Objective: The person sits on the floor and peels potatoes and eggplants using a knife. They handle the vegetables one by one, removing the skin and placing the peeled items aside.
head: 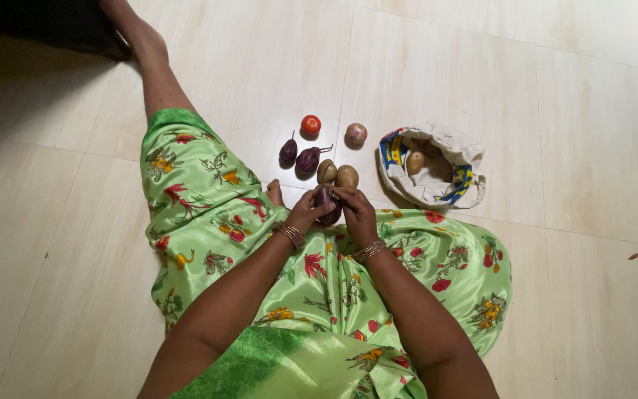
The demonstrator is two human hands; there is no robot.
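A small dark purple aubergine (327, 204) is held between both hands above the lap of a green floral satin garment (208, 207). The left hand (306, 210) is closed on it from nine o'clock and the right hand (356, 210) from three o'clock, the fingers (345, 193) of both curled narrowly round the aubergine, so that only part of it is seen. Metal bangles (289, 233) are worn on both wrists.

On the pale tiled floor (555, 111), just at twelve o'clock of the hands, two brown potatoes (337, 174) lie touching. Beyond them, two more purple aubergines (298, 155) are set side by side, with a red tomato (310, 124) and a pinkish onion (356, 134) farther out. At two o'clock, an open white cloth bag with a coloured print (452, 148) is seen, with another potato (415, 162) lying inside.
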